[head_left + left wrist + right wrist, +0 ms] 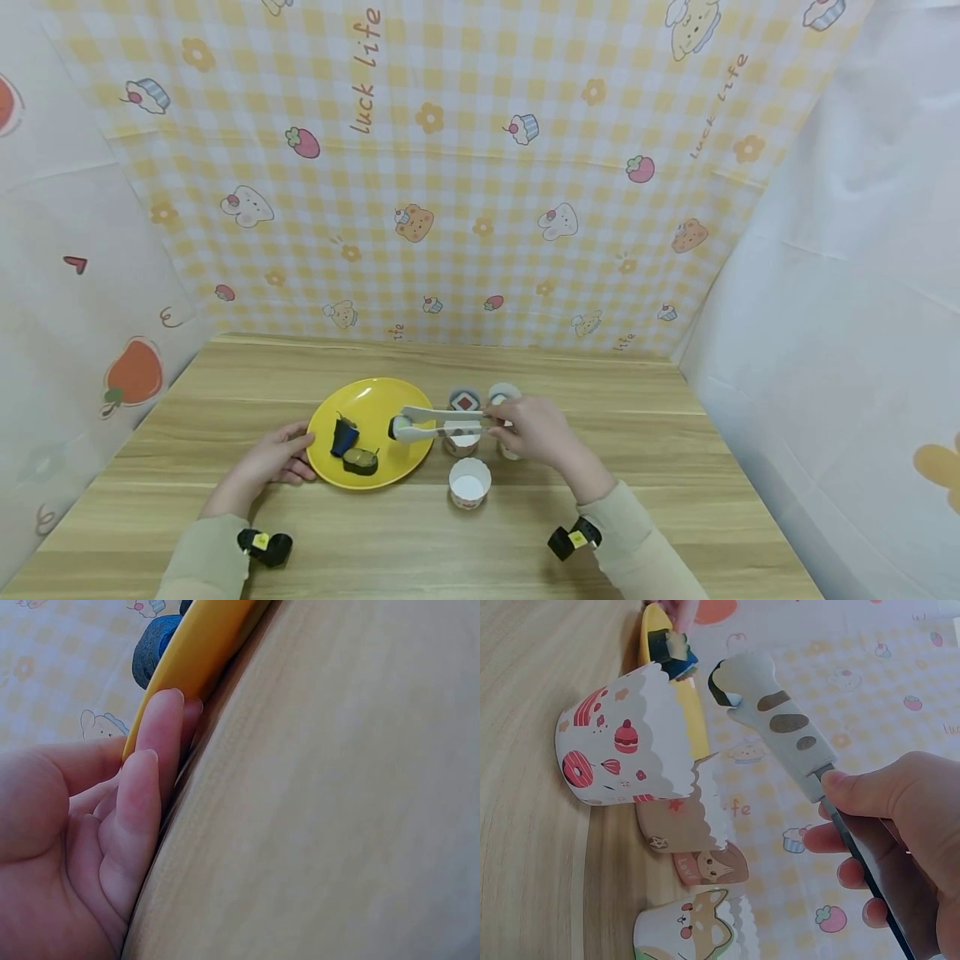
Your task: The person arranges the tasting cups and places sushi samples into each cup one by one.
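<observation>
At the left, my left hand (273, 458) holds the rim of a yellow plate (386, 392), thumb above and fingers below in the left wrist view. Two pieces of toy sushi lie on the plate: a dark blue one (345, 437) and a black-wrapped one with a yellowish-green top (361, 462). My right hand (536, 427) grips tongs (438, 414) with white paw-shaped ends marked by brown-grey spots. Between the paw tips is a dark-wrapped sushi piece (718, 684), over the plate's right side in the head view. The paws hide much of it.
Right of the plate stand several paper cups. The nearest cup (469, 485) is white inside, with red dessert prints outside. A sushi roll with a red centre (465, 402) shows in a back cup. A patterned cloth (480, 175) hangs behind the wooden table (360, 550).
</observation>
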The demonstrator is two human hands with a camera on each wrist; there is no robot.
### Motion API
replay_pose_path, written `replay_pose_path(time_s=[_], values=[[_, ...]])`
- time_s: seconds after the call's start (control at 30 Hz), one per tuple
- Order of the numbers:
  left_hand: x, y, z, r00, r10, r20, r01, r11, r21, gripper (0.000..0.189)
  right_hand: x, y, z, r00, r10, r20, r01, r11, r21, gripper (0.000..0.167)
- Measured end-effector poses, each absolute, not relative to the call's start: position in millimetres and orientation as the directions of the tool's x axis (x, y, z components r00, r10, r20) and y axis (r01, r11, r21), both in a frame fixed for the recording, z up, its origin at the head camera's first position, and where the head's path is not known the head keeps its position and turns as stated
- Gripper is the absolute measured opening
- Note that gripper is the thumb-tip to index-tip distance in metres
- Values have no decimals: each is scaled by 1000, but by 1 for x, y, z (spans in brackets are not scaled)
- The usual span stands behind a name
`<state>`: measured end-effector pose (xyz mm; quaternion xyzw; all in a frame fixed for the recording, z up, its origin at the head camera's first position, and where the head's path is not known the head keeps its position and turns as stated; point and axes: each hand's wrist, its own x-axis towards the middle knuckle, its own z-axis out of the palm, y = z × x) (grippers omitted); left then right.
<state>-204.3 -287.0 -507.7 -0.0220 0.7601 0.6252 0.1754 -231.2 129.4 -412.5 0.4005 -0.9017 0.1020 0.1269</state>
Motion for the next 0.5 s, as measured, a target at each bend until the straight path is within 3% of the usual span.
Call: replay_pose_path(time_s=[0.5], values=[[-204,-287,-507,-935,187,-300,-259,216,941,59,-224,147,-413,-678,-645,354,-723,672,-161,19]])
